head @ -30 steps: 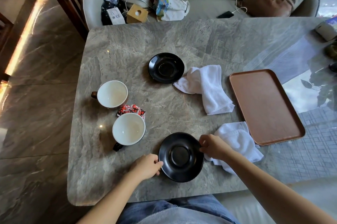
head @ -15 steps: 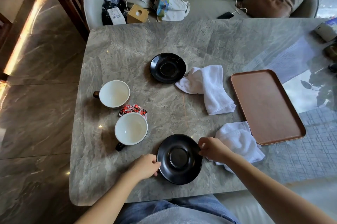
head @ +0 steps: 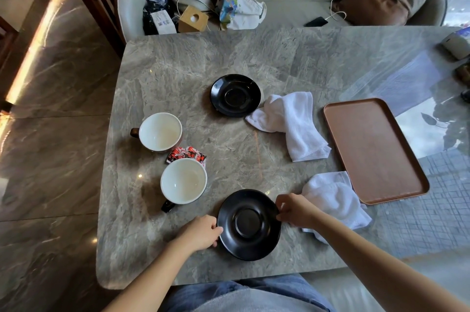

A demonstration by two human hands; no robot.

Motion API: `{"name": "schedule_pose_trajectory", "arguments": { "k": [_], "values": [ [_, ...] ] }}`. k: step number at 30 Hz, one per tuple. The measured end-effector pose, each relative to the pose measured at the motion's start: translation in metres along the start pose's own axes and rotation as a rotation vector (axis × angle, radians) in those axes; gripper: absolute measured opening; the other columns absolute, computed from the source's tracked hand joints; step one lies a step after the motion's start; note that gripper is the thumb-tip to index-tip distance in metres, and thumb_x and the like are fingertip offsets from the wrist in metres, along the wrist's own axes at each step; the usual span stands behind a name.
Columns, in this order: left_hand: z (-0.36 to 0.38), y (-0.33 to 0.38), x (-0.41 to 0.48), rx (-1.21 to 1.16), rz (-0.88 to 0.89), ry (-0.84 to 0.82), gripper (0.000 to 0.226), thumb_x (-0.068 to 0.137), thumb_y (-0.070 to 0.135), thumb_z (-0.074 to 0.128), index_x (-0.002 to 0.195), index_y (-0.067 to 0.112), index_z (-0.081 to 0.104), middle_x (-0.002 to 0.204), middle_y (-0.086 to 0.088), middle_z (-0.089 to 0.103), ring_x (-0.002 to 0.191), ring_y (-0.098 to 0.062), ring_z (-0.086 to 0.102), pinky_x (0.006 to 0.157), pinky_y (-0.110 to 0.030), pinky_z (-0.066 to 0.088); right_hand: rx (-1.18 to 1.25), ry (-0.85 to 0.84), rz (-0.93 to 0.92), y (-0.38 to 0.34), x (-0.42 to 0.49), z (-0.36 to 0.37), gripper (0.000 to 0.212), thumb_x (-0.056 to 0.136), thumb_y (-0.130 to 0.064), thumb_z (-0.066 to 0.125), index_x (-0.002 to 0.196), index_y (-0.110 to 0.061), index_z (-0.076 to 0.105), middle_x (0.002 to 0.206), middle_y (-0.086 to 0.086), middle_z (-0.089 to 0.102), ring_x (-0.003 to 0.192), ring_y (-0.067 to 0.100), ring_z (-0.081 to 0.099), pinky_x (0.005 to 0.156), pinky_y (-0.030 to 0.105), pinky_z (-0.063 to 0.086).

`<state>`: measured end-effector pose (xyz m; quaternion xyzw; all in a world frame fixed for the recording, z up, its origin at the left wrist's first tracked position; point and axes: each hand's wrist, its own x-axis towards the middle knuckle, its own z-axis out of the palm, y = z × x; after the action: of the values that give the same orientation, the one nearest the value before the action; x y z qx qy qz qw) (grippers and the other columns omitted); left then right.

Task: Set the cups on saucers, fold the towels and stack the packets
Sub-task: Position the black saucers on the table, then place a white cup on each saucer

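Observation:
A black saucer (head: 249, 224) lies near the table's front edge. My left hand (head: 201, 233) pinches its left rim and my right hand (head: 295, 210) pinches its right rim. A second black saucer (head: 235, 95) sits farther back at the middle. Two white cups stand empty on the left: one (head: 183, 180) close to the near saucer, one (head: 160, 131) behind it. Red packets (head: 187, 153) lie between the cups, partly hidden by the nearer one. One crumpled white towel (head: 295, 124) lies beside the far saucer, another (head: 335, 199) lies behind my right hand.
A brown tray (head: 373, 149) lies on the right of the grey marble table (head: 178, 77). A sofa with bags, a small wooden box (head: 193, 19) and cushions stands behind the table. Small objects sit at the table's far right edge (head: 457, 44).
The near saucer has shifted slightly to the left between my hands, away from the towel. Both hands stay on its rim.

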<state>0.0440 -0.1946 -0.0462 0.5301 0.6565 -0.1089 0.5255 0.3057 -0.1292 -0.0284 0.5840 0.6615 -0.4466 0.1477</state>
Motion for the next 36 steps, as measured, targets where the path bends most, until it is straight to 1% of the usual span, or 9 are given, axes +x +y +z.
{"name": "schedule_pose_trajectory", "arguments": {
  "k": [6,11,15,18,23,25,29,31,36],
  "values": [
    [0.002,0.000,-0.003,-0.006,0.014,0.029,0.032,0.089,0.038,0.046,0.062,0.021,0.046,0.060,0.009,0.066,0.068,-0.013,0.064,0.068,-0.030,0.049,-0.071,-0.028,-0.014,-0.002,0.002,-0.004,0.029,0.079,-0.018,0.070,0.065,-0.030,0.048,0.064,-0.012,0.057,0.049,-0.004,0.047,0.046,0.005,0.035],
    [0.001,-0.017,-0.015,-0.175,0.011,0.157,0.036,0.095,0.034,0.043,0.063,0.022,0.057,0.059,0.006,0.064,0.053,-0.005,0.055,0.057,-0.023,0.043,-0.018,0.217,-0.020,-0.013,0.005,-0.021,0.023,0.076,-0.047,0.069,0.082,-0.028,0.056,0.069,-0.009,0.063,0.064,0.006,0.058,0.062,0.024,0.047],
    [-0.010,-0.052,-0.026,-0.381,-0.032,0.279,0.030,0.094,0.020,0.049,0.066,0.016,0.059,0.060,0.004,0.065,0.060,-0.013,0.058,0.065,-0.027,0.047,0.154,0.271,-0.168,-0.051,0.016,-0.026,0.012,0.086,-0.031,0.063,0.088,-0.020,0.061,0.079,-0.003,0.066,0.063,0.011,0.059,0.069,0.036,0.053],
    [-0.021,-0.070,-0.032,-0.632,-0.067,0.381,0.014,0.093,0.010,0.052,0.079,0.010,0.051,0.072,-0.005,0.062,0.074,-0.023,0.058,0.066,-0.032,0.046,0.217,0.223,-0.264,-0.091,0.029,-0.020,0.011,0.089,-0.023,0.060,0.094,-0.014,0.062,0.085,0.001,0.066,0.064,0.017,0.062,0.066,0.033,0.053],
    [-0.041,-0.070,-0.042,-0.850,-0.035,0.519,0.022,0.088,0.003,0.058,0.105,0.008,0.045,0.081,-0.013,0.059,0.066,-0.017,0.055,0.055,-0.011,0.044,0.251,0.157,-0.361,-0.152,0.052,-0.003,0.024,0.089,-0.017,0.059,0.113,-0.013,0.057,0.094,0.006,0.065,0.066,0.022,0.066,0.058,0.029,0.054],
    [-0.045,-0.065,-0.044,-0.879,-0.009,0.497,0.016,0.089,0.002,0.057,0.100,0.009,0.049,0.085,-0.014,0.061,0.066,-0.015,0.056,0.049,-0.005,0.040,0.239,0.117,-0.340,-0.164,0.059,0.000,0.036,0.090,-0.017,0.059,0.125,-0.016,0.051,0.102,0.005,0.062,0.072,0.027,0.069,0.062,0.039,0.059],
    [-0.049,-0.057,-0.043,-0.907,0.013,0.404,0.014,0.093,0.010,0.052,0.082,0.020,0.051,0.088,-0.006,0.064,0.061,-0.001,0.059,0.056,-0.015,0.038,0.213,0.049,-0.268,-0.173,0.068,0.001,0.048,0.091,-0.010,0.053,0.137,-0.020,0.042,0.117,0.011,0.060,0.075,0.030,0.071,0.065,0.041,0.060],
    [-0.048,-0.054,-0.039,-0.921,0.003,0.393,0.003,0.094,0.010,0.049,0.093,0.008,0.051,0.097,-0.011,0.062,0.054,0.002,0.060,0.052,-0.009,0.039,0.223,0.030,-0.248,-0.174,0.070,0.002,0.050,0.091,-0.004,0.048,0.138,-0.019,0.040,0.117,0.014,0.061,0.072,0.027,0.070,0.058,0.035,0.060],
    [-0.045,-0.055,-0.036,-0.955,-0.022,0.379,0.020,0.095,0.012,0.049,0.111,0.000,0.051,0.116,-0.018,0.062,0.060,0.004,0.063,0.056,-0.008,0.041,0.232,0.002,-0.208,-0.176,0.076,0.003,0.047,0.089,0.001,0.044,0.132,-0.018,0.039,0.112,0.019,0.063,0.064,0.025,0.066,0.049,0.029,0.057]
  ]
}}
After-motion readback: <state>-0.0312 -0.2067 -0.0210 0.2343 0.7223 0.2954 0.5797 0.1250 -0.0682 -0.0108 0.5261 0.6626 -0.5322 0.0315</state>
